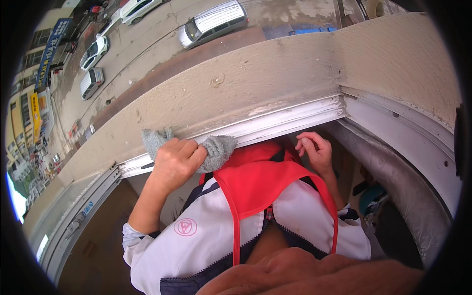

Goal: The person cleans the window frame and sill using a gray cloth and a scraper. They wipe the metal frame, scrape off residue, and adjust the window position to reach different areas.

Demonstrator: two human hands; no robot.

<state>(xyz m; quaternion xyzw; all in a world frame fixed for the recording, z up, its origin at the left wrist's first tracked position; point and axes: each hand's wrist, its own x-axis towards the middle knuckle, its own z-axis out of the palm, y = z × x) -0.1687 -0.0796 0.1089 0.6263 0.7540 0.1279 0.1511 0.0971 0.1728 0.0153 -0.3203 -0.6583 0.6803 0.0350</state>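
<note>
My left hand [179,160] is closed around a grey terry cloth [217,149], which bunches out on both sides of the fist. The cloth lies against the white window frame [273,127] and the inner edge of the concrete sill [236,88]. To the right, my right hand [313,147] is raised just inside the frame, its fingers loosely bent and nothing visible in them. A red apron [258,184] over a white and dark jacket [199,225] covers my chest, close behind the frame.
On the left stands a sliding sash [79,221] with a metal edge. A white side frame [398,125] and a shiny grey curtain [391,184] are on the right. Beyond the sill, far below, lies a street with parked vehicles, including a silver van [217,22].
</note>
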